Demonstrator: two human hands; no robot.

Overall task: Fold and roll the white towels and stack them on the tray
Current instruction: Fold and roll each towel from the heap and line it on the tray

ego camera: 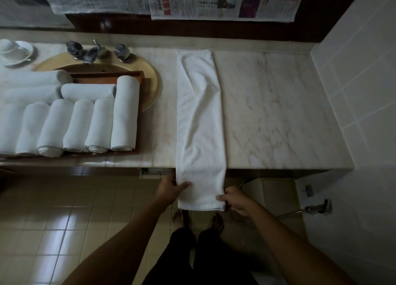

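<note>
Head view, looking down. A white towel (199,122), folded into a long narrow strip, lies lengthwise across the marble surface (278,113) in the centre of the frame. Its far end reaches the back edge of the surface; its near end hangs over the front edge, above the tiled floor (64,209).

The left hand (171,191) holds the left side of the hanging end, thumb laid over the front of the cloth and fingers hidden behind it. The right hand (234,200) pinches the lower right corner of the same end between thumb and curled fingers. Both grips are thus closed on the towel.

In the left part of the frame a wooden tray (140,113) rests over a beige sink (153,85). It carries rolled white towels (77,124): a front row lying side by side with their spiral ends toward the viewer, and further rolls lying crosswise behind them. The rightmost roll (126,113) is longer than its neighbours and lies against the tray's right wall.

Metal taps (96,51) stand behind the sink. A white cup and saucer (16,51) sit at the upper left. Newspaper sheets (192,0) hang along the top edge. A white tiled wall (360,70) closes the right side. The person's bare feet (197,218) show below the hands.
</note>
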